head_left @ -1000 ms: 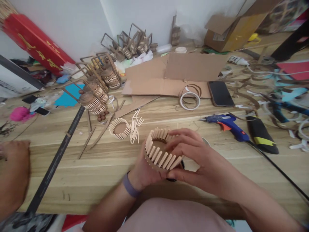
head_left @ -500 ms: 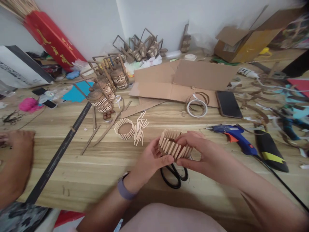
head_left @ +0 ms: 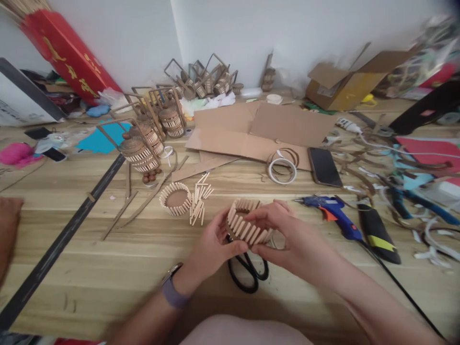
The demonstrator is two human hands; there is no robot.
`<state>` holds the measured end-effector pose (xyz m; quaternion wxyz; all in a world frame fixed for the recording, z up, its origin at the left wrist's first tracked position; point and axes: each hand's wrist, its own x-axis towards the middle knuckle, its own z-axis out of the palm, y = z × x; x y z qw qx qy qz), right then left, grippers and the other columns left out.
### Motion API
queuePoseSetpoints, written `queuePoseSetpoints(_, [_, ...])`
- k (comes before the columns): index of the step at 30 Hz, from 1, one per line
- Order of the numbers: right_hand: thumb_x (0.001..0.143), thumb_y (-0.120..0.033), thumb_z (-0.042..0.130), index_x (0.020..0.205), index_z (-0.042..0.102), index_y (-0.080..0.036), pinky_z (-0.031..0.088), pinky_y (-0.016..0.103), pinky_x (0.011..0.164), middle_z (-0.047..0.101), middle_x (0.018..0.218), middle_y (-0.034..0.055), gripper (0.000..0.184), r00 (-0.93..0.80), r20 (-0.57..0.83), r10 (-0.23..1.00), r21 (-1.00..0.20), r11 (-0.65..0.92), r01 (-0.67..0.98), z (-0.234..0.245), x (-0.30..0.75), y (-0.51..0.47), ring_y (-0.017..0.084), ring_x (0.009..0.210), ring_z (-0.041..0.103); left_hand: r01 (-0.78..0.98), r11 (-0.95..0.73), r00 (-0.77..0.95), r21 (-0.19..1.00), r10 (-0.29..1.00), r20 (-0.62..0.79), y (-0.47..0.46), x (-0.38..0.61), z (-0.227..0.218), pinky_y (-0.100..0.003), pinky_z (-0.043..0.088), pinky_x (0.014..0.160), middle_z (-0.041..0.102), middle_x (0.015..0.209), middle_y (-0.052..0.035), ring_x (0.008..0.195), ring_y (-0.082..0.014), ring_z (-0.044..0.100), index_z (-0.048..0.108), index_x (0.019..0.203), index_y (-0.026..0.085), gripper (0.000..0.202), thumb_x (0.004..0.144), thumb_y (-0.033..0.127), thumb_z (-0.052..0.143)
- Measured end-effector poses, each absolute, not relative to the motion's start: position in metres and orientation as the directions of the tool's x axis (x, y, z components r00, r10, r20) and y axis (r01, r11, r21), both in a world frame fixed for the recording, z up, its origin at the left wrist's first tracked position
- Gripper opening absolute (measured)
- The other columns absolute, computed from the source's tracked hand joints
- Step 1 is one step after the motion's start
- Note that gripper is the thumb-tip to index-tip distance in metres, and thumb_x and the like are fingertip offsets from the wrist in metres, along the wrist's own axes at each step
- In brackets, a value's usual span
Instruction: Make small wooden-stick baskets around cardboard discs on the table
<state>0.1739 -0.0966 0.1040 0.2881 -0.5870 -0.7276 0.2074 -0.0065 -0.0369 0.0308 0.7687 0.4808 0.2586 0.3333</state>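
Between my two hands is a small round basket with a ring of short pale wooden sticks around it, tilted toward me. My left hand grips its left side, thumb along the lower edge. The fingers of my right hand reach over the rim at the right, with the thumb below. Under the basket lie scissors with black handles, their blades hidden. To the left sit a second ring of sticks on a brown base and a pile of loose sticks.
At the right lie a blue glue gun, a black-and-yellow tool and a phone. Beyond are a tape roll, cardboard and finished little buckets. Another person's hand rests at the left edge.
The view has shifted, so most things sit slightly further left and lower. Both hands keep hold of the basket. The other person's arm at the left shows less.
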Motion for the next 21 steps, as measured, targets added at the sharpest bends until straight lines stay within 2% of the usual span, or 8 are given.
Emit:
queuePoseSetpoints(2, [0.081,-0.016,0.065,0.105,0.059,-0.024,0.038,0.058,0.102,0.069,0.093,0.0034,0.026,-0.153,0.251,0.956,-0.534,0.268,0.802,0.098,0.175,-0.091,0.024,0.096,0.062,-0.253,0.287,0.575,0.924,0.812,-0.095,-0.033,-0.006,0.031,-0.050,0.028,0.118,0.046,0.149,-0.0165,0.140,-0.0359,0.040,0.048,0.136,0.022,0.088,0.063,0.050,0.088])
queuePoseSetpoints(4, [0.084,-0.017,0.063,0.104,0.058,-0.023,0.029,0.064,0.106,0.070,0.094,0.0047,0.022,-0.170,0.303,0.938,-0.420,0.291,0.860,0.088,0.178,-0.081,0.026,0.102,0.060,-0.216,0.256,0.486,0.942,0.865,-0.123,-0.030,-0.007,0.031,-0.049,0.030,0.118,0.043,0.151,-0.0157,0.141,-0.0348,0.040,0.047,0.137,0.023,0.083,0.068,0.053,0.083])
queuePoseSetpoints(7, [0.087,-0.017,0.060,0.104,0.060,-0.023,0.022,0.066,0.110,0.072,0.095,0.0062,0.018,-0.195,0.296,0.935,-0.304,0.286,0.909,0.068,0.183,-0.063,0.028,0.109,0.059,-0.143,0.220,0.415,0.965,0.899,-0.143,-0.030,-0.009,0.031,-0.048,0.035,0.115,0.051,0.144,-0.0149,0.139,-0.0332,0.044,0.049,0.133,0.023,0.067,0.078,0.051,0.075])
queuePoseSetpoints(11, [0.087,-0.021,0.063,0.106,0.064,-0.022,0.026,0.063,0.110,0.073,0.103,0.0090,0.018,-0.220,0.248,0.944,-0.273,0.286,0.919,0.046,0.191,-0.050,0.029,0.114,0.059,-0.085,0.208,0.425,0.974,0.892,-0.153,-0.033,-0.012,0.030,-0.048,0.037,0.114,0.055,0.140,-0.0144,0.136,-0.0330,0.047,0.054,0.126,0.021,0.056,0.080,0.046,0.074])
queuePoseSetpoints(16, [0.087,-0.036,0.069,0.125,0.061,-0.016,0.029,0.062,0.109,0.064,0.128,0.0177,0.044,-0.199,0.234,0.952,-0.245,0.256,0.935,0.047,0.201,-0.062,0.034,0.127,0.051,-0.015,0.200,0.406,0.980,0.897,-0.177,-0.033,-0.012,0.026,-0.047,0.037,0.115,0.061,0.134,-0.0136,0.132,-0.0318,0.052,0.062,0.114,0.020,0.045,0.079,0.045,0.074])
queuePoseSetpoints(18, [0.089,-0.037,0.066,0.126,0.061,-0.018,0.028,0.058,0.111,0.063,0.130,0.0153,0.041,-0.204,0.269,0.941,-0.200,0.262,0.944,0.052,0.210,-0.067,0.031,0.127,0.051,0.014,0.204,0.400,0.979,0.896,-0.193,-0.033,-0.012,0.025,-0.046,0.039,0.113,0.063,0.131,-0.0132,0.129,-0.0312,0.055,0.063,0.110,0.020,0.042,0.078,0.046,0.074])
queuePoseSetpoints(21, [0.094,-0.034,0.057,0.119,0.065,-0.023,0.032,0.052,0.109,0.070,0.120,0.0091,0.028,-0.170,0.379,0.910,-0.107,0.225,0.968,0.055,0.235,-0.071,0.026,0.119,0.057,0.045,0.200,0.392,0.979,0.897,-0.202,-0.034,-0.011,0.024,-0.045,0.042,0.112,0.063,0.131,-0.0124,0.126,-0.0300,0.058,0.064,0.106,0.019,0.043,0.077,0.049,0.073])
